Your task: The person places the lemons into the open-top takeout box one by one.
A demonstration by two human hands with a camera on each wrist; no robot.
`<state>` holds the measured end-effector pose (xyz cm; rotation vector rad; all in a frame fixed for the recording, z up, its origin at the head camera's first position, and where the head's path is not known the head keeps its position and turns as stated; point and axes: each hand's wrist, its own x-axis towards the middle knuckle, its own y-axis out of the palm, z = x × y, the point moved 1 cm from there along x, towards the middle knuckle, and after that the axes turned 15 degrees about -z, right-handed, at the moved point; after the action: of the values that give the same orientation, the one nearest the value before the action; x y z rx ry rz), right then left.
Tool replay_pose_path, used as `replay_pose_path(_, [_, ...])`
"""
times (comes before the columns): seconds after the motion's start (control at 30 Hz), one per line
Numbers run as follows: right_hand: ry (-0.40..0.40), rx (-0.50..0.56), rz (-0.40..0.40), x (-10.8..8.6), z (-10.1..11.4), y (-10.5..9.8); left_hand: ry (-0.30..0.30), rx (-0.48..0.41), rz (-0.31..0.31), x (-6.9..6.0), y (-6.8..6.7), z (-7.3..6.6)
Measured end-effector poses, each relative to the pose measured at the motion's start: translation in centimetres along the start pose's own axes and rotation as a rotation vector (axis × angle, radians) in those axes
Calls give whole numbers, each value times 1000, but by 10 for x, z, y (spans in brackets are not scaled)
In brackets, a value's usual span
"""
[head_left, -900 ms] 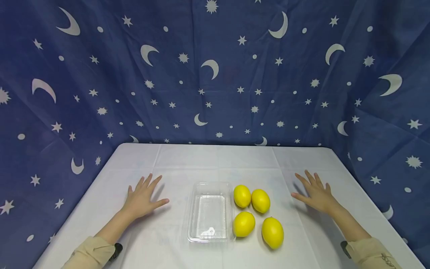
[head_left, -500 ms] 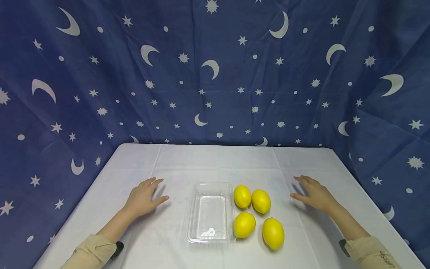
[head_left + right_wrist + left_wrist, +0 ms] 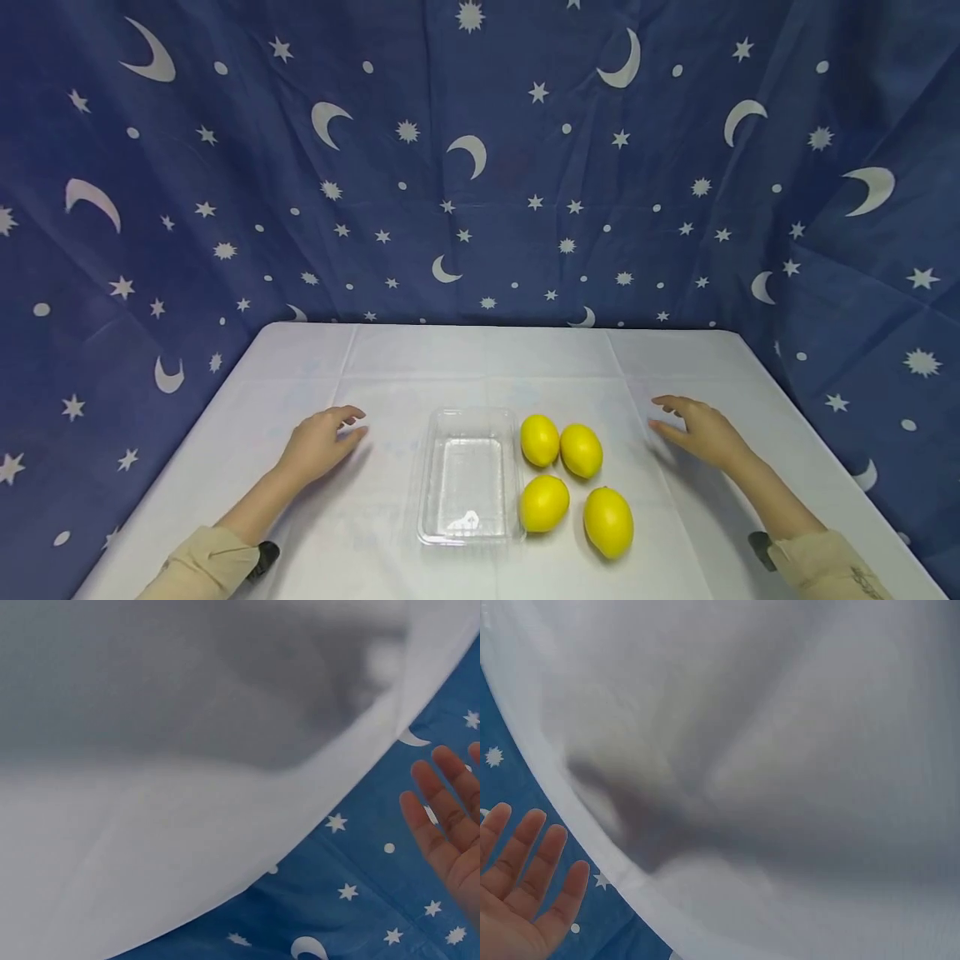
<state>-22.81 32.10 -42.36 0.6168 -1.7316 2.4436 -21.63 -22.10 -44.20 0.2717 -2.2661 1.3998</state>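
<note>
In the head view my left hand [image 3: 315, 446] hovers over the table, left of a clear plastic tray [image 3: 472, 483], its fingers relaxed and bent slightly. My right hand [image 3: 705, 432] hangs in the air right of several yellow lemons, with nothing in it. Two lemons [image 3: 539, 440] [image 3: 581, 451] sit side by side at the tray's upper right. A third lemon [image 3: 544, 503] lies against or very near the tray's right edge, and another lemon [image 3: 608, 522] is nearer the front. The wrist views show the left hand [image 3: 529, 889] and right hand [image 3: 454, 825] with fingers extended, holding nothing.
A white cloth [image 3: 420, 354] covers the table. Behind it and at both sides hangs a dark blue curtain [image 3: 510, 100] printed with moons and stars. Shadows of the hands fall on the cloth in both wrist views.
The spread fingers of both hands have drawn together and bent a little, in the head view. Tray and lemons have stayed in place.
</note>
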Motion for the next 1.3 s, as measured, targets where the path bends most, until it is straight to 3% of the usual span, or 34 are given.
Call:
replay_pose_path(0.13, [15,14,-11,0,7,-4,-83,-92,36,-4,1,-1])
replay_pose_path(0.3, [24,42,-20,2,23,-11,-155,-197,9,-6,0,-8])
replay_pose_path(0.47, [17,77,-13,3,42,-16,-211,-300,-21,-6,-2,-20])
replay_pose_path(0.8, [-19,147,12,-8,72,-17,-314,-460,21,-11,-2,-49])
replay_pose_path(0.97, [-17,148,82,-16,85,-17,-334,-501,2,-15,2,-65])
replay_pose_path(1.3, [55,239,188,-34,103,-10,-407,-522,51,-29,10,-81])
